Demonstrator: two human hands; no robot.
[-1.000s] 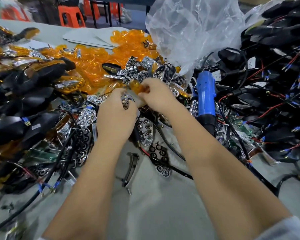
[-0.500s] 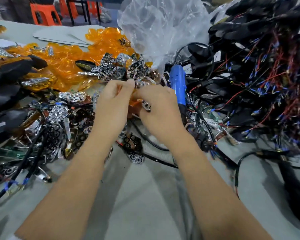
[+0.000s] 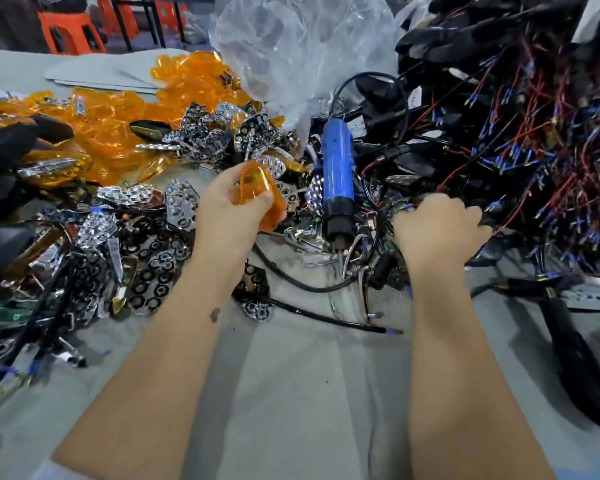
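Open room: bare grey table in the near middle, btwn the two forearms & out to the near edge. It's the only free lane. The left is hemmed in by a heap of chrome reflector pieces, w/ a pile of orange covers farther back. The right is walled by a wire tangle, black w/ red & blue leads, running to the right edge. The far side is shut off by a clear plastic bag. A blue screwdriver lies btwn the hands, tip toward the person, w/ a black cable looping near its tip.

The left hand grasps one orange lens, held off the table just left of the screwdriver, not touching it. Thumb is across the front, fingers curled behind. The lens's long axis is tilted, far-left to near-right, w/ the narrow rounded end up & away and the wider end low.

The right hand is at the tangle's near edge, fingers curled in among the wires. Can't tell if they grip anything.
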